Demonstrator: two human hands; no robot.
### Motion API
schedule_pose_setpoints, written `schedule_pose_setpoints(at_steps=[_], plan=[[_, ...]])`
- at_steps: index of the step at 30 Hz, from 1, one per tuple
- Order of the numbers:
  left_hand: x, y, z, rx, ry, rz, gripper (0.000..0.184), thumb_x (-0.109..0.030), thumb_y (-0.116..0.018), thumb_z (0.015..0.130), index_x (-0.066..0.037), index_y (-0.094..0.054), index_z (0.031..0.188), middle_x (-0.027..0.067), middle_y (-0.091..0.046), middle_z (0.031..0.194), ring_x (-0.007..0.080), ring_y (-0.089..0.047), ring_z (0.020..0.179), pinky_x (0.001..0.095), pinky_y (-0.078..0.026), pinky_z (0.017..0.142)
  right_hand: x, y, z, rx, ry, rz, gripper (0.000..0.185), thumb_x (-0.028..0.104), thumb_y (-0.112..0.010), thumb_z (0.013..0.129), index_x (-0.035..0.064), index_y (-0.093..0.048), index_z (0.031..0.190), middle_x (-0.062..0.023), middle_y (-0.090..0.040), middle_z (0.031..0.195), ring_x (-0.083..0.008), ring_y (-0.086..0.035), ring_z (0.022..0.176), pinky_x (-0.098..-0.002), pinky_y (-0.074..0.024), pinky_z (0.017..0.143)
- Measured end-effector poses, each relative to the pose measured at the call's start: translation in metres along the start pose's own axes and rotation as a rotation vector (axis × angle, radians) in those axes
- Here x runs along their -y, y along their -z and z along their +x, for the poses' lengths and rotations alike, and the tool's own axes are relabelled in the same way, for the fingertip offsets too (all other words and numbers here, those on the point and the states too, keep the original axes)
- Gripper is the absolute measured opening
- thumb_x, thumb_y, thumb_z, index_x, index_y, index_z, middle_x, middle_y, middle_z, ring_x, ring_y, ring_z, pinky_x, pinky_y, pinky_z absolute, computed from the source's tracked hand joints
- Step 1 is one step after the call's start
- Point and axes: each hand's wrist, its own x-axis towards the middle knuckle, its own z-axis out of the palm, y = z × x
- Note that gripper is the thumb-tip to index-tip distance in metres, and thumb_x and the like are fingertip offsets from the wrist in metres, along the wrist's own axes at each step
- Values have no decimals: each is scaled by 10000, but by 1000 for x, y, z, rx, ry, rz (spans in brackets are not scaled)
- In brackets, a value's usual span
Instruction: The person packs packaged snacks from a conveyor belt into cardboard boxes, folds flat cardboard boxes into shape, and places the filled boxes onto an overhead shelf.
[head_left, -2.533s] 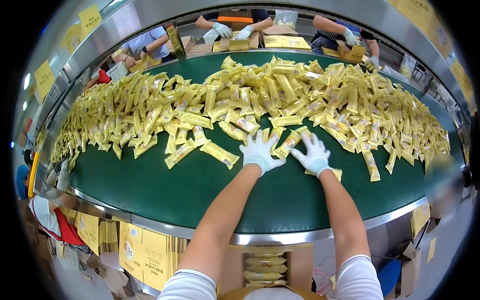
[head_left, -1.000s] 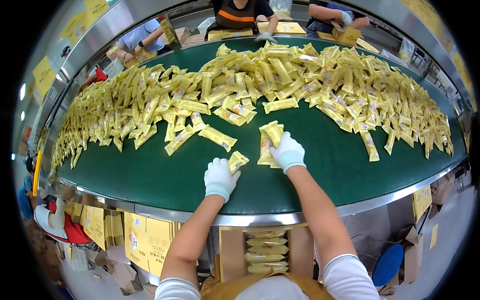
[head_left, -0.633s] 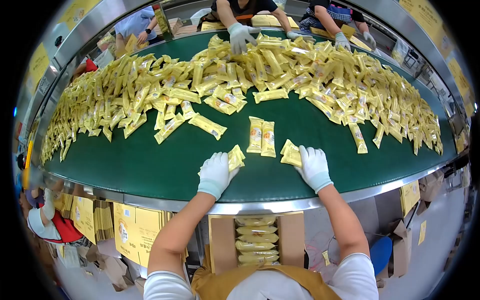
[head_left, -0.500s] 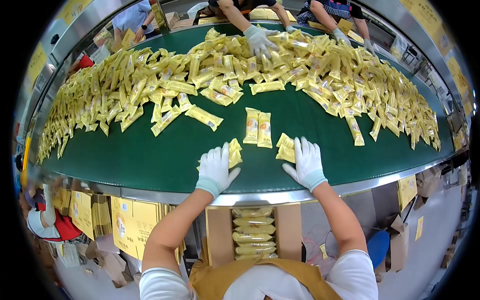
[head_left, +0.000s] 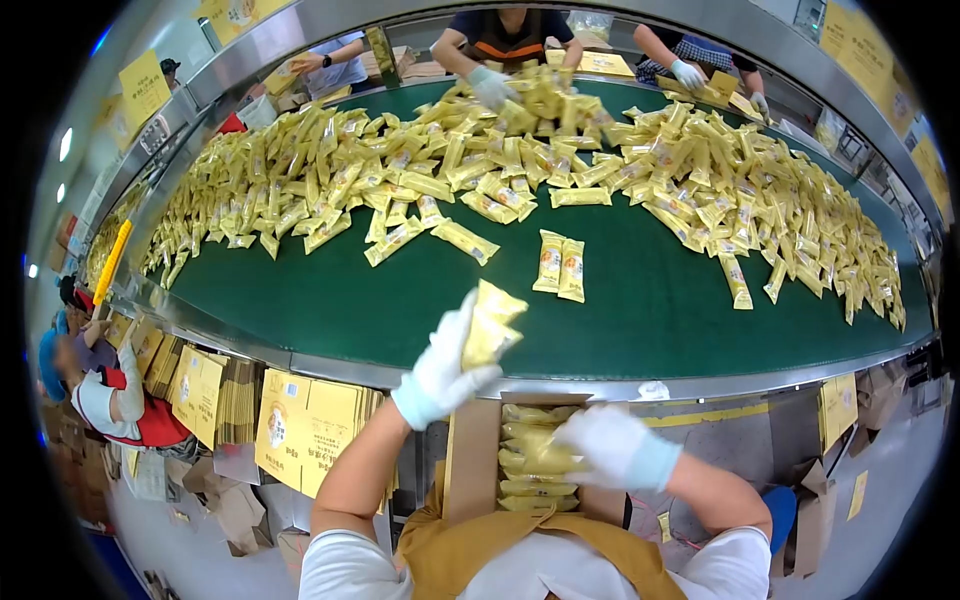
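Raised over the near edge of the green belt [head_left: 400,305], my gloved left hand [head_left: 445,360] is closed round small yellow snack packets [head_left: 492,322], held upright side by side. My gloved right hand [head_left: 615,445], smeared by motion, is over the open cardboard box [head_left: 472,465] at my waist. Blurred yellow packets [head_left: 548,452] show at its fingers, so it appears to grip them. Inside the box lies a row of similar packets [head_left: 538,489]. Two loose packets [head_left: 560,266] lie side by side on the belt ahead of my hands.
A long heap of yellow packets [head_left: 330,170] covers the far side of the belt. Across it, a co-worker's gloved hand [head_left: 492,88] reaches into the heap; other people stand nearby. Flat yellow cartons [head_left: 310,425] are stacked below left. A metal rail [head_left: 640,388] edges the belt.
Both my hands have left the belt surface. The left has lifted its packets towards me, and the right has swung down over the box. My view has shifted left.
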Motion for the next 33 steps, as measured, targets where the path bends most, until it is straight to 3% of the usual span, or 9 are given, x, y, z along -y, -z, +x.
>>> schedule_pose_setpoints(at_steps=[4,9,17,20,24,26,28,31,33], plan=[[-40,-24,-24,161,-119,-54,1019,-200,-746,820,21,-117,1590,286,-466,1285,457,-512,1135,435,-439,1024,17,-116,11,212,196,26,315,217,-580,904,82,-588,1189,-160,-629,1021,-313,-664,887,-413,-534,715],[-37,-89,-65,352,-106,53,944,-250,-771,822,3,-241,1562,290,-491,1341,456,-540,1179,467,-459,1024,12,-208,5,-147,272,-99,385,225,-534,912,78,-575,1264,-151,-615,1073,-314,-655,913,-406,-543,684],[-35,-124,-101,257,-277,415,673,-329,-701,865,-75,-478,1446,138,-585,1284,301,-599,1128,427,-468,940,25,-138,-45,-317,189,-44,160,217,-644,830,113,-628,950,-46,-613,921,-213,-626,859,-405,-479,634],[-46,-124,-103,514,-227,508,651,-346,-666,891,-83,-472,1455,137,-583,1287,299,-600,1127,419,-465,945,20,-118,-62,-388,48,43,145,200,-702,797,99,-619,860,-57,-606,853,-236,-617,788,-390,-465,655],[-51,-125,-106,513,-254,479,787,-522,-619,895,-24,-430,1473,180,-556,1333,329,-544,1240,474,-406,1046,12,-97,-51,-550,-276,104,324,216,-752,794,44,-652,1050,-152,-666,1022,-328,-646,926,-431,-500,815],[-49,-133,-113,508,-295,551,959,-676,-560,871,43,-389,1482,274,-431,1466,397,-391,1395,544,-280,1148,-2,-110,-38,-923,-391,-114,695,240,-828,764,-17,-517,1330,-254,-583,1294,-386,-568,1204,-456,-464,989],[-58,-135,-110,532,-283,597,1003,-711,-531,870,63,-372,1486,309,-360,1518,425,-311,1448,565,-226,1175,-28,-104,-13,-881,-511,101,647,370,-799,800,-21,-580,1265,-244,-630,1229,-410,-606,1143,-461,-478,976],[-62,-138,-110,564,-234,633,1005,-714,-511,877,65,-358,1493,319,-340,1527,433,-284,1463,577,-216,1178,-65,-106,24,-288,-689,192,660,614,-646,855,18,-681,1136,-212,-711,1034,-396,-677,960,-469,-530,872],[-67,-133,-110,561,-226,628,992,-695,-529,879,64,-354,1494,315,-337,1533,435,-289,1462,580,-218,1177,-75,-117,34,-318,-645,78,539,555,-662,874,39,-735,1011,-178,-713,978,-374,-680,920,-462,-533,833]])
